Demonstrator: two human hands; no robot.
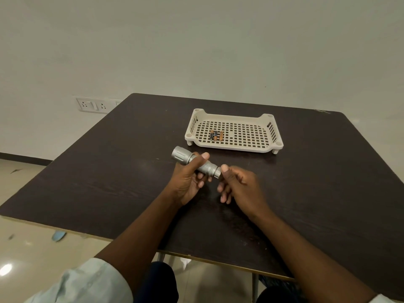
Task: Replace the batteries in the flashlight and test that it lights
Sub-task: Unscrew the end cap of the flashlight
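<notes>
A silver flashlight point(185, 158) is held above the dark table point(109, 176), its wide head pointing up and left. My left hand point(188, 182) grips its ribbed body from below, thumb on top. My right hand point(238, 184) sits just right of it, thumb tip touching the tail cap end; its fingers hang loosely curled below, holding nothing. Three small batteries point(216, 135) lie side by side in the left part of a cream slotted tray point(269, 130) beyond the hands.
The tray stands on short feet toward the table's far side. A wall socket plate point(93, 104) is on the wall at the left. The table's front edge runs just above my knees.
</notes>
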